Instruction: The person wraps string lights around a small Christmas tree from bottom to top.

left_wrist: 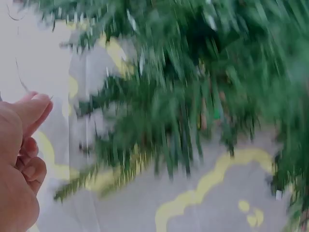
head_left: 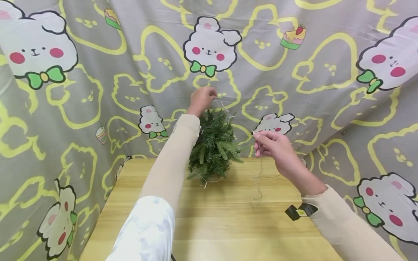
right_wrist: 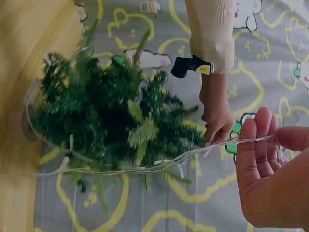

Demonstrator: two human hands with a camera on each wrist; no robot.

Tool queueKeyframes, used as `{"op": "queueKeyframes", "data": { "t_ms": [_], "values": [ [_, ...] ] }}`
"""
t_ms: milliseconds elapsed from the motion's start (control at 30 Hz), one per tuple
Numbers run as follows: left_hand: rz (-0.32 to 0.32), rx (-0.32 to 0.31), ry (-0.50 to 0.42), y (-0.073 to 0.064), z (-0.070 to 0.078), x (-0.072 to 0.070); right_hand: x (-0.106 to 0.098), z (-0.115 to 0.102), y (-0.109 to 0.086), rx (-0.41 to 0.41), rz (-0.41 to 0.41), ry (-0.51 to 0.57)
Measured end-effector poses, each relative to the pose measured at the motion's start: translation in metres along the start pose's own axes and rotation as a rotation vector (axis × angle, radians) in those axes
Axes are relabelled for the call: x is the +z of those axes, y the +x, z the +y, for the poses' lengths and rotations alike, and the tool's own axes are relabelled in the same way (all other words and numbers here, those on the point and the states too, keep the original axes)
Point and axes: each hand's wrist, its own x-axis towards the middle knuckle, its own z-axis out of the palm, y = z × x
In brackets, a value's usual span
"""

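A small artificial Christmas tree [head_left: 213,148] stands at the back of the table. My left hand [head_left: 200,100] reaches over its top from the left, thumb and fingertips pinching a thin clear wire of a string of lights, as the left wrist view shows. To the right of the tree, my right hand [head_left: 277,146] pinches the same kind of wire between thumb and fingers. In the right wrist view the string of lights [right_wrist: 188,155], with small white bulbs, runs across the branches between both hands. One length also loops round the tree's lower part.
Loose wire [head_left: 258,192] trails down onto the wooden table [head_left: 222,221] below my right hand. A grey patterned curtain [head_left: 261,83] hangs close behind the tree and along both sides. A black strap device [head_left: 302,211] sits on my right wrist.
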Motion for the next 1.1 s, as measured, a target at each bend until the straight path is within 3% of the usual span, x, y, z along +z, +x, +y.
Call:
{"op": "queueKeyframes", "data": {
  "t_ms": [133, 333, 467, 733, 900, 1100],
  "values": [
    [-0.004, 0.019, 0.049, -0.005, -0.011, -0.010, 0.015, -0.002, 0.005, -0.019, -0.031, -0.003],
    [-0.013, -0.017, -0.022, -0.010, -0.030, -0.017, 0.042, -0.006, 0.012, -0.013, -0.051, -0.002],
    [0.003, -0.080, -0.144, -0.016, -0.042, -0.020, 0.061, -0.010, 0.017, -0.014, -0.079, -0.006],
    [0.088, -0.139, -0.563, -0.027, -0.062, -0.015, 0.095, -0.014, 0.021, -0.016, -0.126, -0.004],
    [0.168, -0.166, -0.656, -0.033, -0.073, -0.011, 0.114, -0.014, 0.023, -0.027, -0.164, 0.007],
    [0.182, -0.209, -0.715, -0.044, -0.088, -0.002, 0.136, -0.009, 0.025, -0.006, -0.218, 0.005]
  ]
}}
